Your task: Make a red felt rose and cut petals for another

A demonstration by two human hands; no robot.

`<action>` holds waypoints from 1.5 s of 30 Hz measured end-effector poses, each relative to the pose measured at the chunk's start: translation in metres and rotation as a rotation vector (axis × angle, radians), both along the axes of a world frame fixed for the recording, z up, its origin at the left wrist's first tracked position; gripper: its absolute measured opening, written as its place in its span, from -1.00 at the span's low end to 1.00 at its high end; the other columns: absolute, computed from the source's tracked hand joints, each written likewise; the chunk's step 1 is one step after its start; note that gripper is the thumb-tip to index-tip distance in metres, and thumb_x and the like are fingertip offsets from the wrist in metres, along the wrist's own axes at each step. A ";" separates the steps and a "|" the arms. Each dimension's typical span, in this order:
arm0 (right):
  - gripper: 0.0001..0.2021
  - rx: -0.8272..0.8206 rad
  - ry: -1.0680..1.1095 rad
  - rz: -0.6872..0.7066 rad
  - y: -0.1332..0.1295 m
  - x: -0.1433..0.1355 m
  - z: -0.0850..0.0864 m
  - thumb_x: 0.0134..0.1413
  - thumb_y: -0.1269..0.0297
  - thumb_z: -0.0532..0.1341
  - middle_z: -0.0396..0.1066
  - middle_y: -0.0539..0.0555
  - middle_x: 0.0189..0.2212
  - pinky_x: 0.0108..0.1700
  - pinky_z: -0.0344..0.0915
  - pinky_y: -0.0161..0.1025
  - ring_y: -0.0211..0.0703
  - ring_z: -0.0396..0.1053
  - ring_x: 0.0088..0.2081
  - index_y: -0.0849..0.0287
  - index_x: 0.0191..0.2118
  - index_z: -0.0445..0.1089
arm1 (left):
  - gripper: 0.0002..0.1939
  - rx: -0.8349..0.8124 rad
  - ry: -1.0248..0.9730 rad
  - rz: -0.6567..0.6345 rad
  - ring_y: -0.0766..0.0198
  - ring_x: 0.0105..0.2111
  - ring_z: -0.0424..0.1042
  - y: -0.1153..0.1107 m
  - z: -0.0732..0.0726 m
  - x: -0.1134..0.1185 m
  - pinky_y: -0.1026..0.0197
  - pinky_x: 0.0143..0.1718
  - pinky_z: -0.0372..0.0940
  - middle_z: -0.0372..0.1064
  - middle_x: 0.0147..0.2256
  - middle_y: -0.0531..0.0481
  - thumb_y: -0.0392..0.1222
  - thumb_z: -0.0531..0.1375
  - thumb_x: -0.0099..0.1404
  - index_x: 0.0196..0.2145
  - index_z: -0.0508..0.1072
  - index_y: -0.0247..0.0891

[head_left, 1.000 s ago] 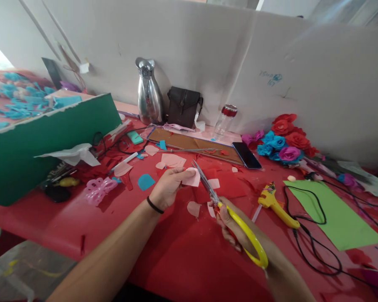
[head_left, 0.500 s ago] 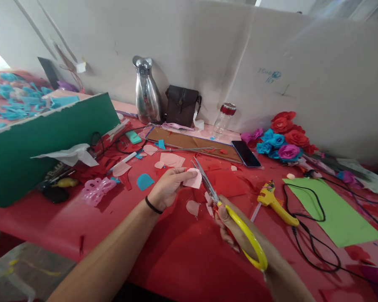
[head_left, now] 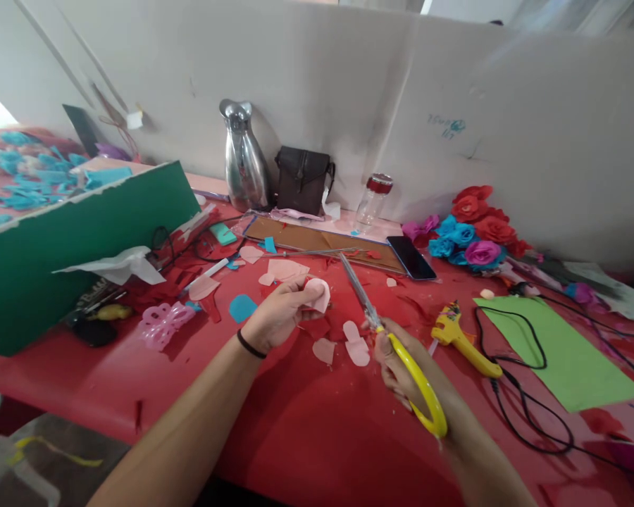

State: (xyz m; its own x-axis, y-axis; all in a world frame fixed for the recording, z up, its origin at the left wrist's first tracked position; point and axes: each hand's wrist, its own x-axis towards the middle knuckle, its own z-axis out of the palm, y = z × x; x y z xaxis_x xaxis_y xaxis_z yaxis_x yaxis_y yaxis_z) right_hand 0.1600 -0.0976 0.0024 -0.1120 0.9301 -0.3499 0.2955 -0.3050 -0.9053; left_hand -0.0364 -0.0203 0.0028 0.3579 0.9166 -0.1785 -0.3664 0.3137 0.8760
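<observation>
Between the thumb and fingers of my left hand (head_left: 279, 313) is a small piece of pink paper (head_left: 321, 296), its upper edge rounded. My right hand (head_left: 399, 355) grips a pair of scissors (head_left: 415, 380) with yellow handles. Their blades point up and away, look closed, and stand apart from the paper, to its right. Below, on the red table (head_left: 296, 429), lie cut pink pieces (head_left: 356, 345), and another pink piece (head_left: 324, 351) sits just left of them. A blue paper piece (head_left: 242, 308) rests left of my left hand.
A yellow glue gun (head_left: 468, 345) with a black cord lies at right beside green paper (head_left: 565, 359). Behind are a phone (head_left: 411, 257), paper flowers (head_left: 478, 229), a glass bottle (head_left: 373, 201), a dark bag (head_left: 303, 179) and a steel jug (head_left: 244, 158). A green board (head_left: 84, 246) stands left.
The scissors have moved right, away from the pink paper, and their blades have come together. My left hand has turned the paper, whose edge now looks rounder. More pink pieces show on the table.
</observation>
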 end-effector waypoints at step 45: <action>-0.52 0.492 -0.516 0.120 -0.002 0.001 0.002 -0.04 0.04 0.22 0.43 0.17 -0.07 -0.14 0.31 0.00 0.13 0.41 -0.08 0.07 0.03 0.26 | -0.84 0.024 -0.063 0.100 0.42 -0.54 0.32 -0.008 0.009 -0.001 0.32 -0.41 0.24 0.35 -0.60 0.11 -0.30 0.39 -0.17 -0.61 0.47 -0.28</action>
